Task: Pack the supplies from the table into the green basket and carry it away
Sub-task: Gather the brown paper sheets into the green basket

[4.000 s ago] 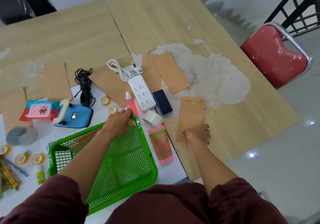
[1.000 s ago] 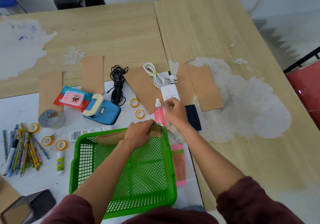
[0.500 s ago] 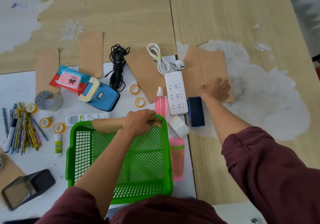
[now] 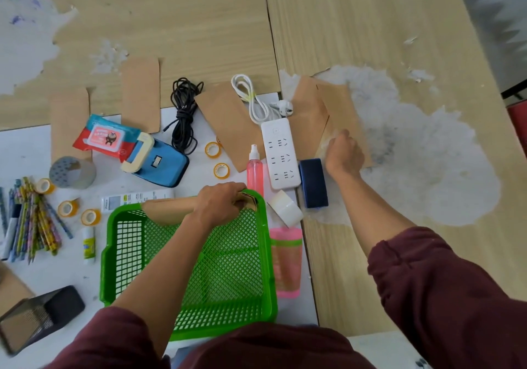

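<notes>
On my feed the left hand (image 4: 219, 206) is clenched round a stack (image 4: 171, 207) of brown envelopes. The fingers wrap over its top edge, right at the far rim of the basket (image 4: 270, 254). The stack stands on edge against that rim, running away to the left of the fingers, and its right corner pokes out past them. Below the fingers, toward me, the basket's mesh floor is bare where the forearm does not cover it.

The right hand (image 4: 343, 153) is out on the table (image 4: 370, 26) with its knuckles up and its fingers curled down onto an envelope (image 4: 342, 106). The envelope lies flat and reaches away beyond the fingertips. The tips themselves are hidden under the hand, so I cannot tell whether they have hold of the paper or only press on it.

Just left of those fingers lies the strip (image 4: 281, 152), with a second envelope tucked between it and the hand. A navy block (image 4: 312, 183) sits beside the wrist, on the near side.

A pink bottle (image 4: 254, 171) lies just past the left fingertips, to their right. A white tape (image 4: 286, 209) roll lies farther right of them, outside the basket. A pink tube (image 4: 286, 263) lies along the basket's right wall, nearer me than the fingers.
</notes>
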`<state>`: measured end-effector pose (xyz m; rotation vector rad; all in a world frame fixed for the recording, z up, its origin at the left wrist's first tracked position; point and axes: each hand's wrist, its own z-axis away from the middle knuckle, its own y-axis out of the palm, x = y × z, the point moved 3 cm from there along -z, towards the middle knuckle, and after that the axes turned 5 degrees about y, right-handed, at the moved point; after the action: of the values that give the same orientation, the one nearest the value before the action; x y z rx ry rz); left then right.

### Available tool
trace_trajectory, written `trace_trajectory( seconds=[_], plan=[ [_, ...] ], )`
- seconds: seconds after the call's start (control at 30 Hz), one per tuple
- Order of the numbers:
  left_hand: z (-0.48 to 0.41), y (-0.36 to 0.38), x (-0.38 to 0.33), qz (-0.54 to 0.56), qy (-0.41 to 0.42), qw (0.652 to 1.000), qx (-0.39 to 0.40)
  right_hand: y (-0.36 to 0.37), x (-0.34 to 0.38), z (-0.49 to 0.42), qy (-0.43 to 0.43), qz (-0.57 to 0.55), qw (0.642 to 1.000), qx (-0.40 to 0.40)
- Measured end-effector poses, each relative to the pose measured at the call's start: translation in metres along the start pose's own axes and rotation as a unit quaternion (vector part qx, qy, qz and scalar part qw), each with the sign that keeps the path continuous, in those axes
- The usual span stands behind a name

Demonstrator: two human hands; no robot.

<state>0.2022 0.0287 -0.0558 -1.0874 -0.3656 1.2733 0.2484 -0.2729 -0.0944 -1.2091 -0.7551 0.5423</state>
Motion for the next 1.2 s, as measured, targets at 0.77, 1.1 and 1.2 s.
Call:
trace_trajectory(
  seconds=[0.77,1.1,1.2],
  plan=[
    [0.093,-0.039,0.096,-0.01,0.035,0.998,-0.053,-0.084,0.059,0.255,0.111,-0.556,0.806,0.171],
    [0.116,-0.037,0.122,-0.046,0.059,0.997,-0.012,-0.034,0.095,0.406,0.256,-0.515,0.682,0.451],
    [0.116,-0.037,0.127,-0.051,0.069,0.996,-0.022,-0.028,0.108,0.416,0.298,-0.537,0.638,0.465]
  ],
)
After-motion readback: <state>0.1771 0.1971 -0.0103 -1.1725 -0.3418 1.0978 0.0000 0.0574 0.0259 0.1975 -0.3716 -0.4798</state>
